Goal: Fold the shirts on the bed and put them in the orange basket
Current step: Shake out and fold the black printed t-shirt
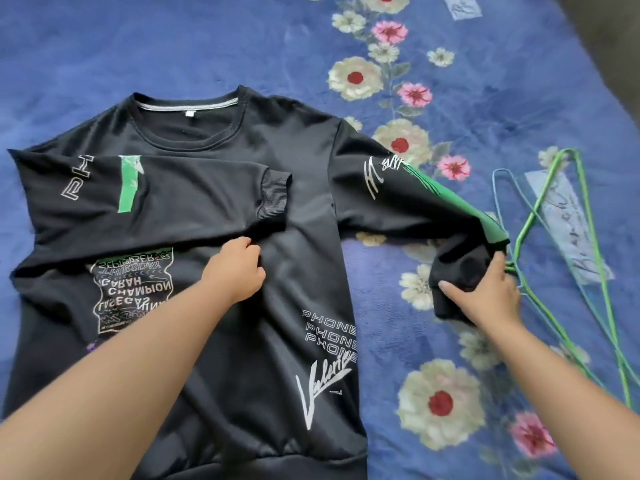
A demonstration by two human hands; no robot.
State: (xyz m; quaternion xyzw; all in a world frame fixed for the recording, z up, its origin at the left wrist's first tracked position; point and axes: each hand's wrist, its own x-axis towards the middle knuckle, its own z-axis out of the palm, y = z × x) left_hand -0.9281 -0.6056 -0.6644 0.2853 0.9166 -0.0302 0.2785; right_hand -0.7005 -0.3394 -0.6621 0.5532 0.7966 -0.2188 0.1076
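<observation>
A black sweatshirt (214,237) lies front-up on the blue flowered bed (519,98), collar away from the person and hem nearest. One sleeve is already folded across the chest, its ribbed cuff (273,199) lying just beyond the left hand (235,268). That hand's grip is a pinch: the fingers curl into a bit of the body cloth below the cuff, holding the chest down.

The right hand (485,292) has its grip closed on the end of the other sleeve (433,209), bunching the cuff end in its fingers. This sleeve's long axis runs from the grip up and inward to the shoulder, so the sweatshirt body lies to the inner side of the right grip, toward the left hand. The coming move is judged to be a sweep of that sleeve inward across the chest, hinging at the shoulder seam, and the right hand alone is placed for it.

Two wire hangers (554,237) lie on the bed just outside the right grip, close enough to snag. No orange basket is in view.
</observation>
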